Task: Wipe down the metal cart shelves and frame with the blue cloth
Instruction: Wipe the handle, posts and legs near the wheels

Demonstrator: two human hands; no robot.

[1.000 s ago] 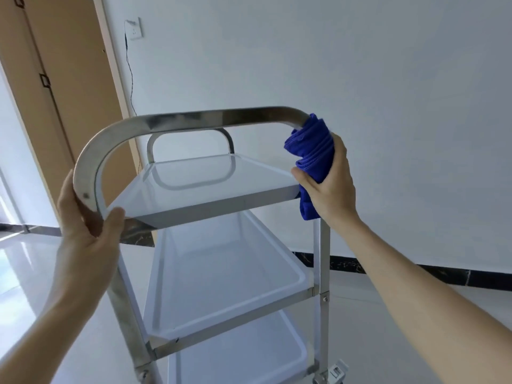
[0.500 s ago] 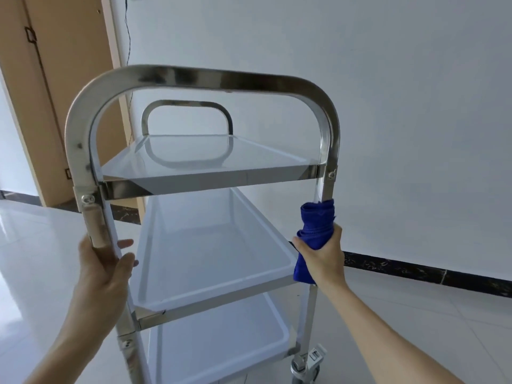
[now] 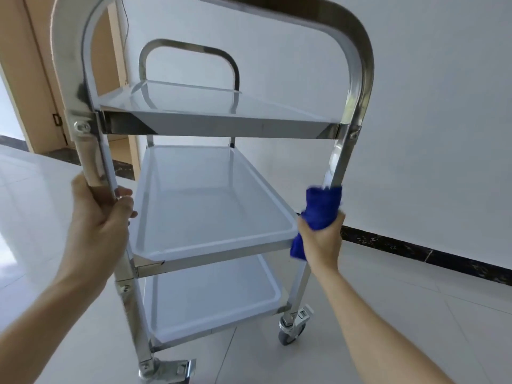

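Right hand (image 3: 322, 239) is wrapped tight around the blue cloth (image 3: 321, 209), and the cloth is wrapped around the cart's right-hand upright (image 3: 342, 162), fingers curled through the fabric onto the metal. That post runs up and down, leaning a touch, so its long axis goes straight through the fist: bare steel above the grip up to the curved top bar (image 3: 332, 18), more steel below it down to the castor (image 3: 291, 328). Any wiping stroke from here looks bound to travel along that line, up or down. Which way it is heading I can't say from this view; the top edge of the cloth is smeared with blur.

Left hand (image 3: 102, 217) grips the opposite upright (image 3: 97, 167), thumb and fingers closed round it, bracing the cart. No cloth on that side, so the right hand is the working one and the nearer to everything unwiped on its own post.

The count: one cloth, one cart, three shelves. The top shelf (image 3: 221, 112) sits above the cloth hand, the middle shelf (image 3: 210, 200) has its corner just inside that grip, and the bottom shelf (image 3: 210, 297) lies below. Two looped end frames, near and far (image 3: 188, 51). Two wheel mounts show at the near end.
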